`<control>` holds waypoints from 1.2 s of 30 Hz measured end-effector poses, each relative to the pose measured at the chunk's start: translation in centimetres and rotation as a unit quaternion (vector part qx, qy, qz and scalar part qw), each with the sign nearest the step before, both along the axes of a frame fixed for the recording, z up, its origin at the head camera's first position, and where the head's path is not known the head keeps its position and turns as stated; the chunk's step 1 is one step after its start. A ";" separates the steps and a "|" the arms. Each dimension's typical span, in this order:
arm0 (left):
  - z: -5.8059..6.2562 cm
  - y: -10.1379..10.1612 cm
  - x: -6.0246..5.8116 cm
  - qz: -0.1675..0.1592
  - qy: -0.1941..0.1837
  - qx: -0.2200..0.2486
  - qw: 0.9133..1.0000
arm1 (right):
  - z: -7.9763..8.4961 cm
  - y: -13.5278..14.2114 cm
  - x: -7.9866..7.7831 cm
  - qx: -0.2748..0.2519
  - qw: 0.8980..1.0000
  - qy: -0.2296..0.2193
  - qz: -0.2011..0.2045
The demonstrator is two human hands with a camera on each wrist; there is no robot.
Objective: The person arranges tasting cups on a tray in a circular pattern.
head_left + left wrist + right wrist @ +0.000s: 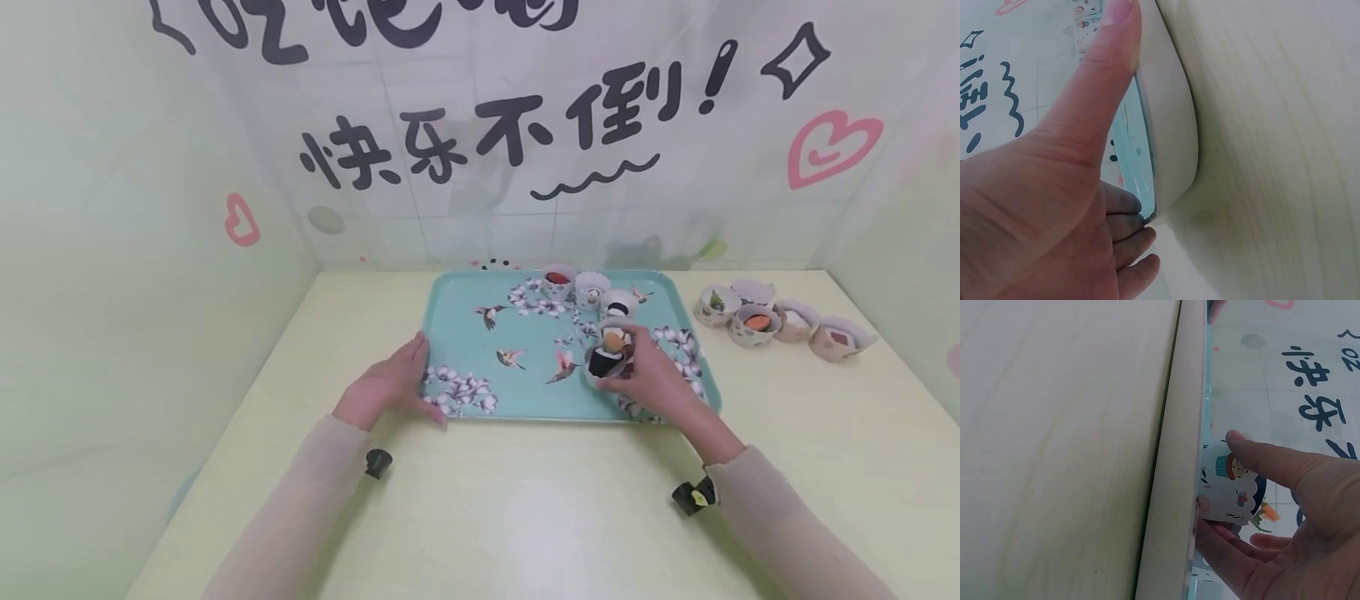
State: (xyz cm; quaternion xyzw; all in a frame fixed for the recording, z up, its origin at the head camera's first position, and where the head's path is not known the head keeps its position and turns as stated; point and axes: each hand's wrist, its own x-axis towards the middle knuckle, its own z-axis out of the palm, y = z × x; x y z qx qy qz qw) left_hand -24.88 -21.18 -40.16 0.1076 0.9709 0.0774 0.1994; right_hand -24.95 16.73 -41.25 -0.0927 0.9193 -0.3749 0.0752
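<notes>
Right hand (649, 371): pinching paper cup (1229, 490) (squeeze lightly, I'd say)
Left hand (388, 382): relaxed fingers against the tray (465, 337)

you are getting bright, even light in the head view, a pale glare is spreading over the table (540, 533), and soft shadows are falling beside your sleeves (311, 492); both wrist views are looking dimmer

Held cup (1225, 487) partly hidden behind the right grip (651, 377)
</notes>
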 end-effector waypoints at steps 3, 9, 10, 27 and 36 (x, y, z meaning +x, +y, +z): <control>0.1 0.0 0.0 -0.004 0.003 -0.001 1.000 | 0.2 0.3 0.1 -0.014 1.000 -0.011 0.010; 0.1 0.0 0.0 -0.009 0.006 -0.005 1.000 | 0.7 1.5 0.2 -0.018 1.000 -0.014 0.013; 0.0 0.0 0.0 -0.009 0.008 -0.005 1.000 | 0.8 1.8 0.2 -0.016 1.000 -0.013 0.013; 0.0 -0.1 -0.1 -0.011 0.005 -0.015 1.000 | 3.0 5.4 0.2 0.000 1.000 0.001 -0.001; 0.5 0.1 0.3 -0.007 0.002 -0.008 1.000 | 3.9 7.6 0.1 0.004 1.000 0.004 -0.014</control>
